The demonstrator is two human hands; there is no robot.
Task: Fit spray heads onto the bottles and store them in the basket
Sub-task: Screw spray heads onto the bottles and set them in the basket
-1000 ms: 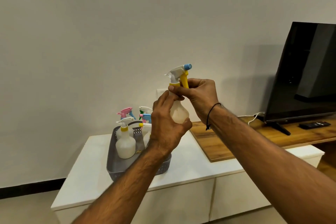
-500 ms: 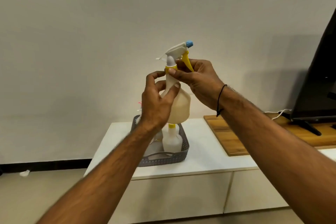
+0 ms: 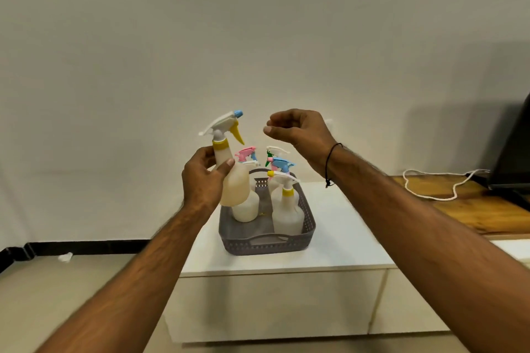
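My left hand (image 3: 204, 178) grips a cream spray bottle (image 3: 234, 183) by its body, held above the left side of the grey basket (image 3: 266, 243). The bottle carries a white spray head (image 3: 222, 125) with a yellow collar, yellow trigger and blue nozzle. My right hand (image 3: 298, 130) hovers to the right of the spray head, apart from it, fingers loosely curled and holding nothing. Several capped spray bottles stand in the basket, among them one with a yellow collar (image 3: 287, 210) at the right and others with pink (image 3: 246, 153) and blue (image 3: 281, 164) heads behind.
The basket rests on a white low cabinet (image 3: 338, 241). A wooden board (image 3: 464, 203) with a white cable (image 3: 436, 189) lies to the right, and a dark screen (image 3: 513, 152) stands at the far right edge. A plain wall rises behind.
My right hand has let go of the spray head and drawn off to the right. My left hand now holds the bottle alone, lower and nearer the basket.
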